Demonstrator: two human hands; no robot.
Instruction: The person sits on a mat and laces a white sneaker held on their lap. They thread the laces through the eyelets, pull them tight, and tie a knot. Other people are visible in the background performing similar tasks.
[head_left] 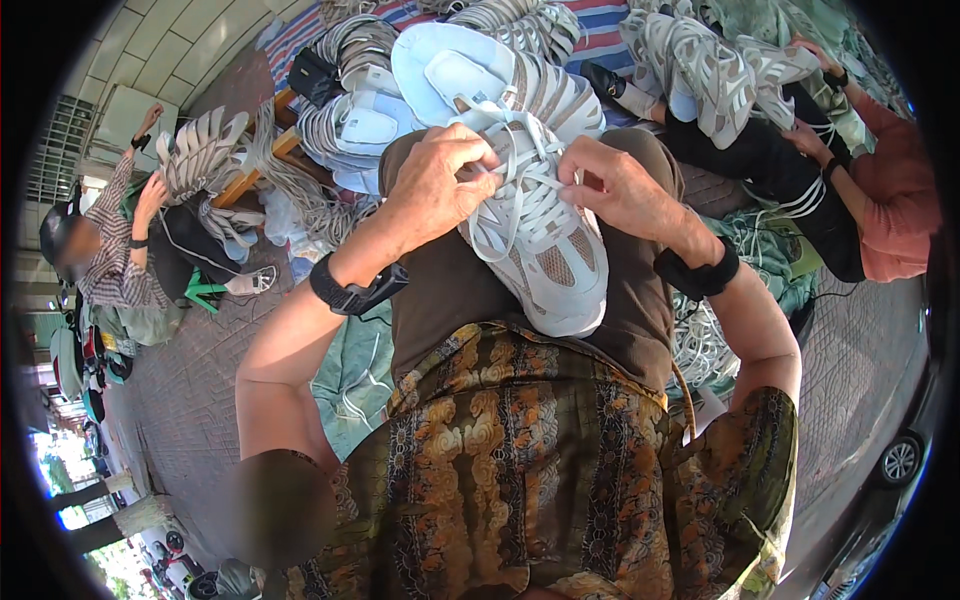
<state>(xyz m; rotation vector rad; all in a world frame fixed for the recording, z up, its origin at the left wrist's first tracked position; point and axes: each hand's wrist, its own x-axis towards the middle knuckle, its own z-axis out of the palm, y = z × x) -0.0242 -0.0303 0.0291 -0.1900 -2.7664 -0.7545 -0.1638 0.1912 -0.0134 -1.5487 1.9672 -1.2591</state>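
A white and beige sneaker upper [570, 270] lies across my lap, its toe pointing toward me. White shoelaces [530, 185] criss-cross its front, with loose loops hanging at the left side. My left hand [440, 185] is closed in a pinch on the shoelace at the left edge of the eyelets. At the opposite edge, my right hand [620, 190] has thumb and fingers pinched together by the lacing; exactly what sits between them is hidden. Just beyond my knees lie stacked shoe uppers with pale blue undersides [450, 65].
Bundled shoe uppers [365, 130] and loose laces [310, 200] pile up ahead on the left, near a striped sheet [610, 35]. One person [110, 240] sits at left, another [890, 190] at right, both handling uppers. A green sack [755, 265] with white laces lies by my right knee.
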